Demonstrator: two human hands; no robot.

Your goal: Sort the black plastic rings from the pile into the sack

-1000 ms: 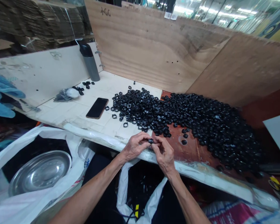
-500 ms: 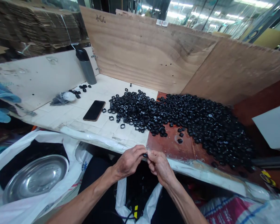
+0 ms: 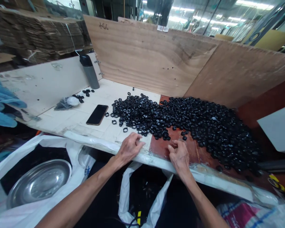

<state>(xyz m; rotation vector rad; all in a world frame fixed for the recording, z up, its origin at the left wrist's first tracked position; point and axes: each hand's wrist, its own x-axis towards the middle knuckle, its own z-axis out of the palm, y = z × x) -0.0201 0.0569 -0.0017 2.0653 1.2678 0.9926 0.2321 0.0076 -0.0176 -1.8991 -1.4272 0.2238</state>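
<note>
My left hand [image 3: 130, 147] is over the front edge of the pale board, fingers curled and thumb apart, with nothing seen in it. My right hand [image 3: 180, 155] reaches over the red-brown board, fingers bent down and thumb apart, its fingertips just short of a few loose black caps [image 3: 184, 138]. Ahead of my left hand lies a heap of small black plastic rings [image 3: 137, 109]. It runs into a larger heap of small black pieces [image 3: 216, 133] on the right. Below and between my hands, an open white sack [image 3: 124, 193] has dark contents.
A phone [image 3: 97, 114], a grey bottle [image 3: 91, 74] and a clear plastic bag [image 3: 66, 103] stand or lie to the left. Wooden panels [image 3: 152, 57] wall the back. A metal bowl [image 3: 41, 180] rests in a sack at lower left. A white box [image 3: 277, 129] is at right.
My hands were together at the table edge on a small black piece. They have parted and moved forward over the table; that piece is no longer seen in them.
</note>
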